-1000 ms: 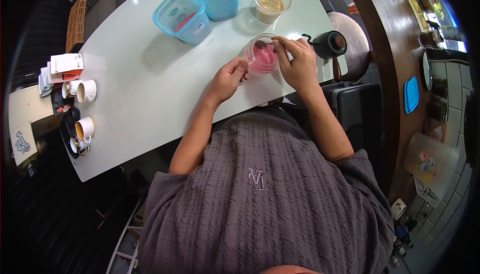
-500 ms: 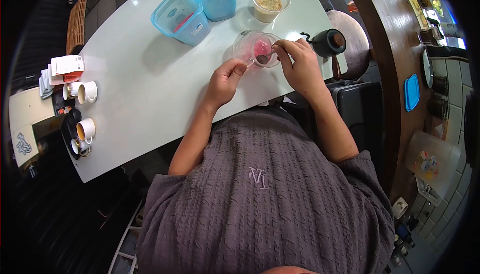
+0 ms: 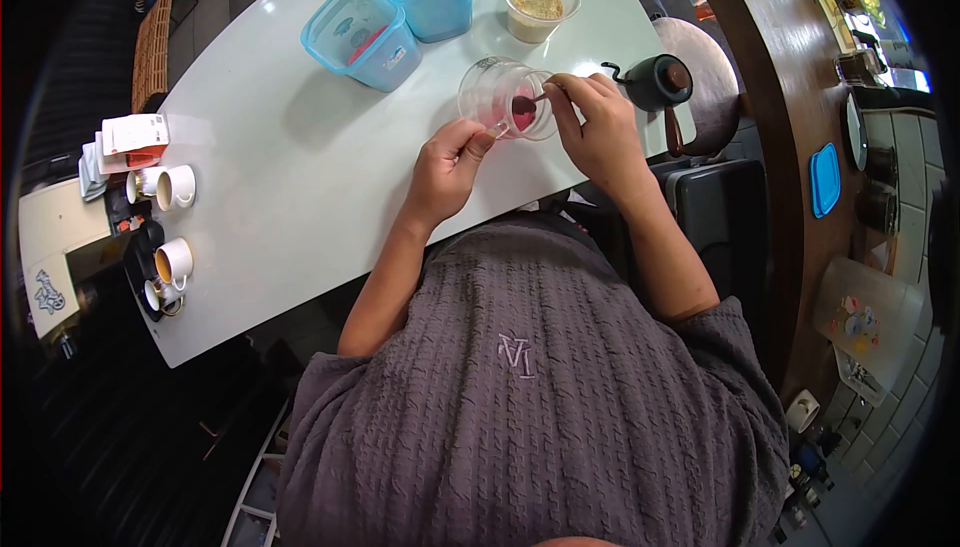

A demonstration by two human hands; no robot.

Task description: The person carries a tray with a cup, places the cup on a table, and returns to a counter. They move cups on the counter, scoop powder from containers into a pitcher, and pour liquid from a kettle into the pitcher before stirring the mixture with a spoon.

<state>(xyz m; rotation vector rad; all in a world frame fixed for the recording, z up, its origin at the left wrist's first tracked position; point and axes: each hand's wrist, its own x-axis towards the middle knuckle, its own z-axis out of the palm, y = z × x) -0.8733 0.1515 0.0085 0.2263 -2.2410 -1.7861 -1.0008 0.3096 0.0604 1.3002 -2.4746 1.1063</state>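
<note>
My left hand (image 3: 447, 175) is closed on the handle of a clear cup (image 3: 480, 92), which tilts with its mouth toward me. Pink stuff (image 3: 523, 122) lies inside the cup. Between the thumb and fingers of my right hand (image 3: 605, 137) is a spoon (image 3: 524, 105), its dark bowl at the cup's mouth, over the pink. Just beyond the cup stands a clear plastic tub (image 3: 521, 26) of tan crumbs. To the right of my right hand is a dark gooseneck kettle (image 3: 650, 85) with a brown knob and handle.
Two blue plastic containers (image 3: 390, 65) stand at the back of the white table (image 3: 300, 197), one with pink inside, the other with a spoon handle sticking out. White mugs (image 3: 176, 185) and paper packets (image 3: 135, 134) are at the left edge. A blue lid (image 3: 824, 182) lies on the wooden counter at right.
The spoon's bowl has risen slightly inside the cup toward its upper rim. The cup has turned and shifted a little to the left. Both hands keep their holds.
</note>
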